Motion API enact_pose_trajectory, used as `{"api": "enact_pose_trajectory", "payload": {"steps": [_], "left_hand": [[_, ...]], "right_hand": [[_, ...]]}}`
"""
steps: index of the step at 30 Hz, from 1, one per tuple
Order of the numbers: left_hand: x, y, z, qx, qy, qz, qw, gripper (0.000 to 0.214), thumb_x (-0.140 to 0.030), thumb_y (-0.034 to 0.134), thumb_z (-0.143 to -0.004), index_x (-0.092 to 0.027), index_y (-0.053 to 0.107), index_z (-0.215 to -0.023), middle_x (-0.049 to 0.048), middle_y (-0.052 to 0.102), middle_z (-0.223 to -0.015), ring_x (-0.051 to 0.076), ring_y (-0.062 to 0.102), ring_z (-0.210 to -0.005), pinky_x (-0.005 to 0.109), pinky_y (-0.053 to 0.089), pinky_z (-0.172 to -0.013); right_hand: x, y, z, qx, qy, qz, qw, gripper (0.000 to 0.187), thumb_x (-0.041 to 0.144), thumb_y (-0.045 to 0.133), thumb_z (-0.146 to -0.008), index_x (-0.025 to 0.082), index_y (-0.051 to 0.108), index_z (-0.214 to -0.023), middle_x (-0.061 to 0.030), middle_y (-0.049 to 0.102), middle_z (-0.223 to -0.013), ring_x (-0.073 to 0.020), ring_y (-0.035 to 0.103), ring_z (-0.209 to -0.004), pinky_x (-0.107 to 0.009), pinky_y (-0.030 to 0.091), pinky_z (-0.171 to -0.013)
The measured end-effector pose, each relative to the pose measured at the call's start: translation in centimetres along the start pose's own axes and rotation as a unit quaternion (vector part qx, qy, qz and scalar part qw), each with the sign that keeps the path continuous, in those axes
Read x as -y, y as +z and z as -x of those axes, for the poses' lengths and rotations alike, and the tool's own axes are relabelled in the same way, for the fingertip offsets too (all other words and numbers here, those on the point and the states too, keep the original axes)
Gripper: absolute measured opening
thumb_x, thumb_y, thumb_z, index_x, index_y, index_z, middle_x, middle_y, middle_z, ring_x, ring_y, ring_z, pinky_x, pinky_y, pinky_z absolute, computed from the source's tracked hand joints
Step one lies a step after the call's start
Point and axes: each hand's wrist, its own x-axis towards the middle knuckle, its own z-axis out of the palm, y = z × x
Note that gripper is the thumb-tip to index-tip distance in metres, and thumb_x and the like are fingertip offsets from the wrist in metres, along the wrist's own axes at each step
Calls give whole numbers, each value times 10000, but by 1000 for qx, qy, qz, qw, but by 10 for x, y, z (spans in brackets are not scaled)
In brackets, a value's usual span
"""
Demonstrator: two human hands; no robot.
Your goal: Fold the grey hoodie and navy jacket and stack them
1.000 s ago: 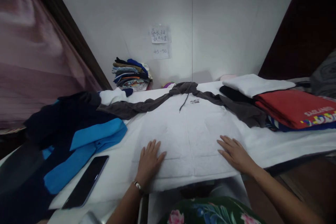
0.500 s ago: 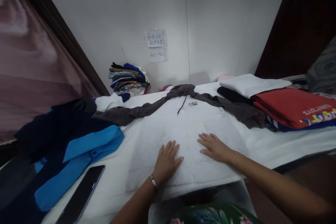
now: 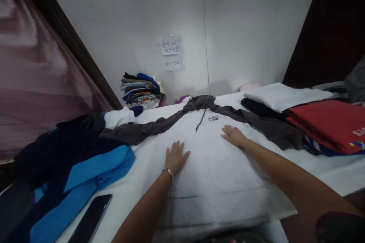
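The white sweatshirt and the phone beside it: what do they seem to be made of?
The sweatshirt looks like soft cotton knit or fleece: matte, with a slightly fuzzy surface and gentle creases, though the fibre can't be confirmed. The phone seems glass-fronted: dark, smooth and glossy, with a thin, lighter edge, perhaps metal.

"45-50" on a paper wall note (image 3: 173,63)

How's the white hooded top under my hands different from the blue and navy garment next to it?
The white hooded top lies spread flat, while the blue and navy garment sits in a loose heap. The hooded top is white with dark grey along its upper edge; the other is bright blue and navy. My left hand and right hand press the hooded top, not the other. Both lie on the white tabletop.
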Motion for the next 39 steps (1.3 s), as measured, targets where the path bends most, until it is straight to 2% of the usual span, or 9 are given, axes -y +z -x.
{"api": "enact_pose_trajectory", "payload": {"steps": [5, 10, 14, 19, 22, 27, 30, 33, 39], "left_hand": [[2, 5, 4, -3, -3, 3, 1000, 622, -562, 286, -934, -221, 360, -1449, 69, 275, -1546, 271, 208, -1430, 539, 184, -1132], [2, 4, 3, 1, -6, -3, 1000, 611, -555, 303, -931, -233, 364, -1447, 68, 278, -1546, 271, 208, -1430, 535, 187, -1133], [3, 6, 3, -3, -1, 1, 1000, 610, -550, 306, -932, -226, 367, -1445, 68, 280, -1545, 273, 212, -1429, 539, 190, -1132], [4, 5, 3, -11, 4, 9, 1000, 612, -541, 304, -935, -202, 384, -1438, 89, 300, -1535, 293, 232, -1420, 558, 198, -1124], [4, 4, 3, -5, 5, 11, 1000, 614, -543, 313, -932, -203, 386, -1438, 83, 292, -1538, 290, 228, -1422, 553, 190, -1129], [4, 2, 2, -3, 4, 6, 1000, 597, -517, 337, -934, -200, 387, -1437, 90, 295, -1536, 290, 237, -1419, 558, 192, -1127], [3, 1, 2, 5, 1, 5, 1000, 608, -531, 325, -934, -195, 387, -1437, 92, 299, -1533, 284, 238, -1419, 550, 195, -1129], [4, 1, 2, 8, -4, 1, 1000, 615, -543, 311, -934, -204, 376, -1443, 81, 292, -1537, 274, 227, -1425, 539, 189, -1133], [7, 4, 1, 11, -1, -5, 1000, 609, -551, 319, -929, -232, 368, -1446, 64, 288, -1540, 261, 231, -1425, 534, 188, -1136]], "right_hand": [[-29, -8, -29, -17, 81, 35, 996, 551, 483, 312, -943, 159, 462, -1363, -125, 324, -1520, -285, 262, -1404, -492, 238, -1106], [-24, -1, -53, -24, -5, 24, 999, 584, 552, 298, -929, 224, 434, -1392, -96, 291, -1539, -261, 228, -1420, -474, 223, -1118], [-29, 3, -68, -28, 34, 21, 999, 560, 531, 288, -933, 252, 434, -1396, -48, 305, -1538, -266, 212, -1423, -507, 184, -1123], [-31, -13, -81, -61, 33, 21, 997, 431, 426, 310, -939, 247, 632, -1161, -43, 552, -1360, -258, 410, -1310, -426, 288, -1063], [-39, -33, -90, -91, 56, 34, 994, 431, 319, 264, -949, 220, 664, -1073, -71, 653, -1197, -223, 493, -1214, -346, 323, -1017], [-72, -60, -111, -108, 170, 72, 977, 381, 278, 357, -909, 108, 630, -1115, -204, 618, -1191, -305, 518, -1156, -425, 360, -946], [-86, -63, -121, -89, 222, 80, 968, 401, 358, 423, -904, 89, 595, -1147, -221, 634, -1126, -320, 573, -1067, -449, 392, -881], [-95, -62, -126, -65, 237, 76, 966, 310, 271, 475, -886, 95, 617, -1099, -202, 658, -1059, -278, 612, -994, -391, 408, -836], [-123, -68, -133, -88, 265, 68, 958, 371, 126, 326, -916, 61, 601, -1157, -258, 594, -1148, -273, 598, -1019, -351, 409, -775]]}}
